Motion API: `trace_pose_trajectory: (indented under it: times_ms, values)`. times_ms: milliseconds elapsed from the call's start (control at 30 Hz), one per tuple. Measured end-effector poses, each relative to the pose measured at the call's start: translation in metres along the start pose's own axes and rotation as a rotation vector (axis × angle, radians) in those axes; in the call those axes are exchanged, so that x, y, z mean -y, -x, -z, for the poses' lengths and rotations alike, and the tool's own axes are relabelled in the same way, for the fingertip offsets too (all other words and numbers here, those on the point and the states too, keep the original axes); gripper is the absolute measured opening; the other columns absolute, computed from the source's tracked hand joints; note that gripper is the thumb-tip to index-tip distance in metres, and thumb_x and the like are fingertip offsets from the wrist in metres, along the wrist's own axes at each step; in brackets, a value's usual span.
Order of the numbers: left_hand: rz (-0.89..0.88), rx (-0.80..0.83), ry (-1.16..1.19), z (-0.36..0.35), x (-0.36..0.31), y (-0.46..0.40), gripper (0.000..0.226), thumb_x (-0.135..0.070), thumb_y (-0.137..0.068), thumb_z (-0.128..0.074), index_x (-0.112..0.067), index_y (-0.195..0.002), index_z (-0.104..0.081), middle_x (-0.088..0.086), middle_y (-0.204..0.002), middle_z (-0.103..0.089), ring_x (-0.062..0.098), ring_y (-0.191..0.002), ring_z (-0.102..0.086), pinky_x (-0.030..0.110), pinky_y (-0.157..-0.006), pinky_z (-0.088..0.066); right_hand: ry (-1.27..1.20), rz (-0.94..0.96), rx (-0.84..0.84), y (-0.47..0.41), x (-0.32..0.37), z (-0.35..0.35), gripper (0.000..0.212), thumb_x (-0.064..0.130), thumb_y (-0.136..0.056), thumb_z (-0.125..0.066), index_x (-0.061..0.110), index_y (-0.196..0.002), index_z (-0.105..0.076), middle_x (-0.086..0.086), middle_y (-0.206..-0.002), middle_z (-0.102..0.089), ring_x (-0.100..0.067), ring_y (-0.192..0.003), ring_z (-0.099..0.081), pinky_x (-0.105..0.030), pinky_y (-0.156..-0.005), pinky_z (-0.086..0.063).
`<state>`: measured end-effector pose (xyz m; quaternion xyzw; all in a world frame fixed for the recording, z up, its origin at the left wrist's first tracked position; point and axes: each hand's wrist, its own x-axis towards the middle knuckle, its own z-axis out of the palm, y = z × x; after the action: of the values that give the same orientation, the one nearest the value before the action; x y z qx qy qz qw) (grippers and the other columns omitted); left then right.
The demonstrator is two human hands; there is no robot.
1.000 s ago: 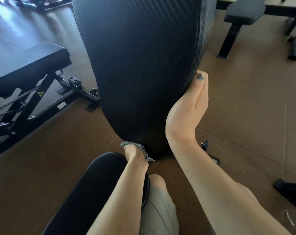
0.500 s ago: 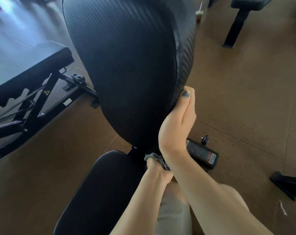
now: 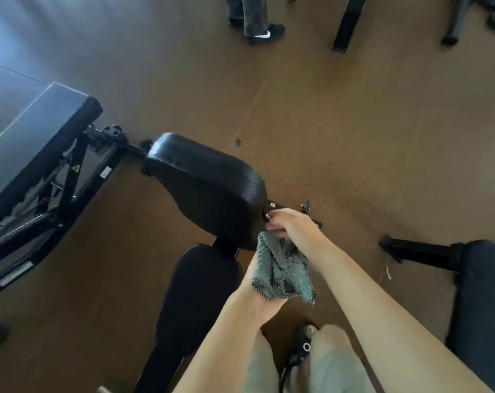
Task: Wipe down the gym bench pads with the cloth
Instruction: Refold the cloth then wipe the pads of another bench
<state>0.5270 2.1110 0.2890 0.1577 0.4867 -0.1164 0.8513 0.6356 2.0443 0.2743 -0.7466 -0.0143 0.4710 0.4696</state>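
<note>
Two pads of one bench fill the middle of the head view: the back pad [image 3: 203, 185], tilted up, and the seat pad [image 3: 200, 293] below it, nearer the person. The right hand [image 3: 290, 224] is at the back pad's lower right edge, fingers curled by the black bracket [image 3: 271, 207] there; whether it grips the pad edge or the bracket I cannot tell. The left hand [image 3: 264, 290] is closed on the cloth [image 3: 281, 272], a grey-green rag bunched in the fist and draped over it, held in the air just below the back pad's bottom corner and beside the seat pad's top right. It does not seem pressed on either pad.

My reading is that this is a pause between strokes, with the rag being regathered or the pad steadied, not a wipe in progress. Next, the cloth should be spread flatter in the palm and laid on a pad face, most likely the seat pad, which is nearest, then drawn along its length with even pressure while the right hand steadies the bench.

Another bench [image 3: 36, 143] stands to the left, and someone's shoe [image 3: 264, 34] shows far off.
</note>
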Motion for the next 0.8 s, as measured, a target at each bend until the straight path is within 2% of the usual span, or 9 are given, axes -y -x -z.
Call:
trace_pose_trajectory:
  times_ms: [67, 133, 200, 300, 367, 467, 533, 667, 800]
  values:
    - [0.047, 0.155, -0.054, -0.017, -0.009, 0.038, 0.051, -0.038, -0.111, -0.038, -0.007, -0.151, -0.046, 0.016, -0.121, -0.070, 0.031, -0.125, -0.062, 0.039, -0.092, -0.056, 0.027, -0.124, 0.118, 0.038, 0.034, 0.012, 0.018, 0.031, -0.100, -0.061, 0.022, -0.093, -0.075, -0.005, -0.115, -0.076, -0.023, -0.111, -0.071, -0.019, -0.080, -0.052]
    - [0.034, 0.210, -0.170, -0.043, -0.025, 0.078, 0.050, -0.043, -0.109, -0.038, -0.012, -0.145, -0.053, 0.010, -0.124, -0.072, 0.024, -0.111, -0.071, 0.038, -0.093, -0.057, -0.042, -0.145, 0.187, 0.084, 0.071, 0.024, 0.029, 0.041, -0.099, -0.061, 0.018, -0.106, -0.077, -0.002, -0.105, -0.079, -0.020, -0.097, -0.075, -0.030, -0.080, -0.055]
    - [0.003, 0.261, -0.276, -0.066, -0.040, 0.108, 0.044, -0.042, -0.105, -0.046, -0.014, -0.136, -0.062, 0.009, -0.127, -0.072, 0.023, -0.112, -0.071, 0.038, -0.094, -0.057, -0.047, -0.097, 0.235, 0.120, 0.099, 0.043, 0.030, 0.045, -0.099, -0.062, 0.021, -0.112, -0.076, 0.003, -0.104, -0.079, -0.013, -0.093, -0.075, -0.028, -0.076, -0.056]
    - [0.028, 0.278, -0.302, -0.096, -0.056, 0.136, 0.048, -0.041, -0.099, -0.056, -0.009, -0.133, -0.064, 0.017, -0.134, -0.066, 0.031, -0.122, -0.064, 0.045, -0.109, -0.048, -0.039, -0.067, 0.261, 0.141, 0.131, 0.066, 0.028, 0.044, -0.096, -0.066, 0.023, -0.113, -0.074, 0.001, -0.113, -0.077, -0.018, -0.107, -0.072, -0.037, -0.094, -0.056]
    - [0.045, 0.256, -0.304, -0.112, -0.067, 0.139, 0.049, -0.044, -0.103, -0.048, -0.007, -0.130, -0.064, 0.017, -0.128, -0.069, 0.031, -0.114, -0.067, 0.045, -0.105, -0.050, -0.024, -0.049, 0.258, 0.144, 0.144, 0.082, 0.025, 0.034, -0.094, -0.071, 0.017, -0.112, -0.071, -0.007, -0.115, -0.076, -0.026, -0.109, -0.072, -0.043, -0.096, -0.055]
    - [0.031, 0.190, -0.387, -0.137, -0.080, 0.144, 0.072, -0.063, -0.103, -0.033, -0.005, -0.134, -0.060, 0.018, -0.128, -0.069, 0.032, -0.119, -0.066, 0.044, -0.107, -0.049, -0.053, -0.006, 0.186, 0.139, 0.158, 0.101, 0.021, 0.021, -0.093, -0.073, 0.005, -0.106, -0.066, -0.016, -0.105, -0.076, -0.031, -0.094, -0.075, -0.039, -0.079, -0.060]
    - [0.011, 0.187, -0.425, -0.154, -0.086, 0.141, 0.076, -0.068, -0.100, -0.036, -0.004, -0.134, -0.061, 0.018, -0.128, -0.070, 0.031, -0.121, -0.066, 0.045, -0.111, -0.047, -0.074, 0.035, 0.124, 0.131, 0.165, 0.115, 0.012, 0.018, -0.093, -0.073, 0.010, -0.093, -0.064, -0.011, -0.088, -0.074, -0.023, -0.077, -0.071, -0.029, -0.061, -0.056]
    - [-0.072, 0.156, -0.490, -0.194, -0.096, 0.135, 0.036, -0.037, -0.099, -0.057, -0.011, -0.123, -0.067, 0.012, -0.118, -0.074, 0.024, -0.107, -0.070, 0.041, -0.101, -0.054, -0.107, 0.088, 0.134, 0.113, 0.181, 0.147, 0.012, 0.021, -0.097, -0.069, 0.016, -0.091, -0.060, -0.002, -0.078, -0.069, -0.012, -0.067, -0.064, -0.023, -0.053, -0.046]
    - [-0.120, 0.092, -0.588, -0.232, -0.101, 0.125, 0.022, -0.016, -0.102, -0.048, -0.011, -0.113, -0.066, 0.008, -0.111, -0.076, 0.021, -0.101, -0.071, 0.038, -0.098, -0.054, -0.092, 0.073, 0.188, 0.100, 0.202, 0.187, 0.010, 0.029, -0.099, -0.065, 0.020, -0.094, -0.064, 0.000, -0.086, -0.071, -0.014, -0.077, -0.065, -0.030, -0.066, -0.046]
